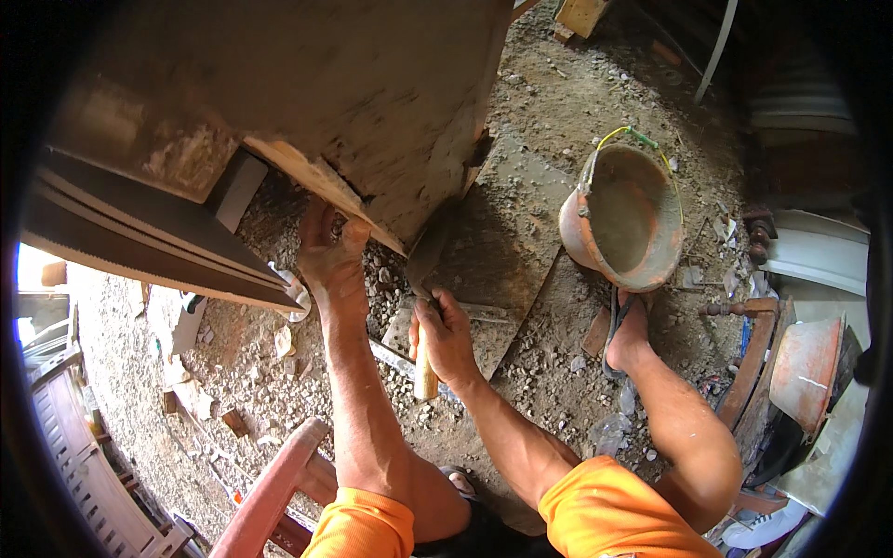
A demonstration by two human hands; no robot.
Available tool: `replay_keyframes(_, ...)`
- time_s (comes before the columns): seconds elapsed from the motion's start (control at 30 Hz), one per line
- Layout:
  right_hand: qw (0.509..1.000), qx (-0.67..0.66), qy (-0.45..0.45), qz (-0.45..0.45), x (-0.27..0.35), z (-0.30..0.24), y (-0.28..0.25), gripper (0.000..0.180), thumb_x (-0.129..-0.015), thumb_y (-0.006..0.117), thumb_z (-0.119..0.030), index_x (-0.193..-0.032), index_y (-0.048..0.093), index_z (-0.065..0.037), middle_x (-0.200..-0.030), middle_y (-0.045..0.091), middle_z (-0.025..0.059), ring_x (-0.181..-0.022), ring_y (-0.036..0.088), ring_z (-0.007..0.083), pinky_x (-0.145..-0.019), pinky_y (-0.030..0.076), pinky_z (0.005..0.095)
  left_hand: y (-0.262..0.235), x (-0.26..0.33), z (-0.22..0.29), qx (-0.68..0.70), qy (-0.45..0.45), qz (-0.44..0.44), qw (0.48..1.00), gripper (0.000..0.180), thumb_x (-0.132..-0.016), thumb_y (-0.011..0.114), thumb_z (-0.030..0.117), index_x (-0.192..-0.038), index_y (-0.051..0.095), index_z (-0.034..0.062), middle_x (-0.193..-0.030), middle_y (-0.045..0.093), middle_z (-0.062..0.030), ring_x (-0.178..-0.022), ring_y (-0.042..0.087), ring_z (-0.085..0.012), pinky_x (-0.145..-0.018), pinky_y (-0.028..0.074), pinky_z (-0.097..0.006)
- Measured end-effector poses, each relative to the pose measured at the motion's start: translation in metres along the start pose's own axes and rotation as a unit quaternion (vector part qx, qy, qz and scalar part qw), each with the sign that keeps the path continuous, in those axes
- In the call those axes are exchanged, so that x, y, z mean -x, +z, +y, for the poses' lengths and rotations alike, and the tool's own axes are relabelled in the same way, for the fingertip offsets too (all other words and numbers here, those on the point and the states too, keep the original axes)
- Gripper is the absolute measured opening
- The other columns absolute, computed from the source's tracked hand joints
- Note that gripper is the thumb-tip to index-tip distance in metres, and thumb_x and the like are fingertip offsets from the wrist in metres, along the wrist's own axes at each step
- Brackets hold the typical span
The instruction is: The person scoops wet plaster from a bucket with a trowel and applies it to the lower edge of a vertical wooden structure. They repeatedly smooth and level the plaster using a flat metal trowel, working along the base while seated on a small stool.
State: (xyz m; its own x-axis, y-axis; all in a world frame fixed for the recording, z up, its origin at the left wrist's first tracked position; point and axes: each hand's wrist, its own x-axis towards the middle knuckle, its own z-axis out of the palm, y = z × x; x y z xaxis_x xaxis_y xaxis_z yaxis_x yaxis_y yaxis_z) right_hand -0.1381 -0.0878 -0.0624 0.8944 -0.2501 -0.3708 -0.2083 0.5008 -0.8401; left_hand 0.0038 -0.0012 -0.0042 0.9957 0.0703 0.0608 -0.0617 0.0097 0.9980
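Note:
A trowel's wooden handle (426, 370) is wrapped in my right hand (446, 339). Its dark, mortar-smeared blade (430, 253) points up beside the lower corner of a grey mortar-coated surface (372, 102). Along the bottom edge of that surface runs a pale wooden strip (312, 177). My left hand (333, 251) grips the strip from below, with the thumb up against it and the other fingers partly hidden. Under the trowel lies a flat board (521, 232) with wet mortar on it. To its right, a bucket (572, 228) with a yellow-green wire handle holds grey mortar (619, 219).
My sandalled foot (633, 335) is just below the bucket. A reddish wooden chair part (270, 493) stands at lower left, near a slatted bench (84, 456). Dark panels (139, 232) lean at left. Another tub (807, 372) and wooden furniture pieces (758, 353) lie at right. Gravel covers the ground.

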Motion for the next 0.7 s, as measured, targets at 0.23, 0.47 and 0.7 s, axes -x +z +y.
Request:
replay_keyframes(0.23, 0.981, 0.140, -0.137, -0.007, 0.037, -0.044, 0.030, 0.027, -0.108, 0.059, -0.020, -0.130, 0.063, -0.005, -0.092, 0.066, 0.0035, -0.069, 0.058, 0.0095, -0.060, 0.049, 0.0268, 0.002, 0.001, 0.006, -0.012, 0.007, 0.013, 1.000, 0.126, -0.064, 0.086, 0.077, -0.150, 0.048, -0.0076, -0.150, 0.050, -0.0245, -0.142, 0.048, -0.0352, -0.117, 0.044, -0.051)
replay_keyframes(0.47, 0.944, 0.148, -0.295, -0.024, 0.044, -0.040, 0.031, 0.030, -0.109, 0.058, -0.025, -0.129, 0.063, -0.003, -0.083, 0.064, -0.0008, -0.067, 0.057, 0.0053, -0.059, 0.048, 0.0217, 0.000, -0.002, 0.003, 0.007, -0.008, 0.020, 1.000, 0.122, -0.063, 0.092, 0.069, -0.148, 0.050, -0.0073, -0.145, 0.055, -0.0236, -0.140, 0.050, -0.0348, -0.115, 0.045, -0.049)
replay_keyframes(0.7, 0.908, 0.256, -0.325, 0.070, -0.023, -0.011, 0.027, 0.026, -0.109, 0.054, -0.027, -0.114, 0.067, -0.005, -0.079, 0.065, 0.0052, -0.064, 0.056, 0.0105, -0.055, 0.046, 0.0318, -0.007, -0.005, 0.002, 0.009, -0.011, 0.008, 1.000, 0.114, -0.063, 0.097, 0.058, -0.147, 0.050, -0.0018, -0.142, 0.059, -0.0197, -0.128, 0.060, -0.0299, -0.098, 0.059, -0.042)
